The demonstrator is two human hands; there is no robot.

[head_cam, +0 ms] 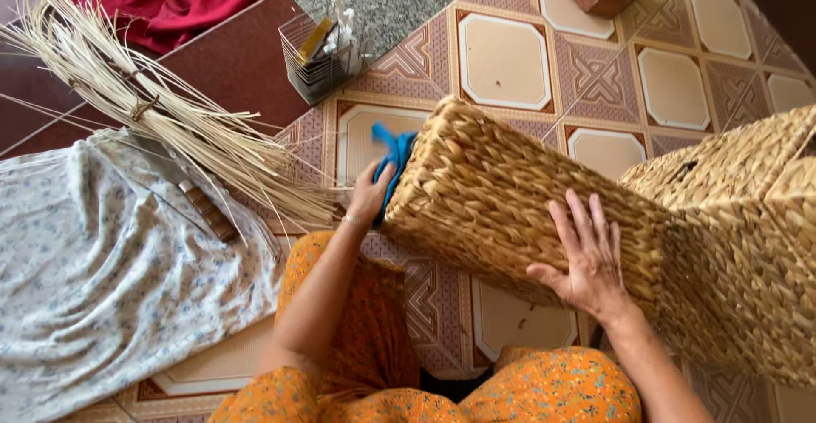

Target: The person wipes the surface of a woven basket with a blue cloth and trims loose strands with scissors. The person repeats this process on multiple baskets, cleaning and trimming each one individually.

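Fingers (367, 187) half-hidden behind woven basket (493, 193)

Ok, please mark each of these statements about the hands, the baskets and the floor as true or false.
1. The right hand lies flat on the woven basket. True.
2. The left hand holds a red cloth. False: it holds a blue cloth at the end of the basket.
3. A bundle of straw lies on the floor to the left. True.
4. The knife is in the right hand. False: it lies on the floral cloth.
5. Only one basket is visible. False: a second woven basket is at the right.
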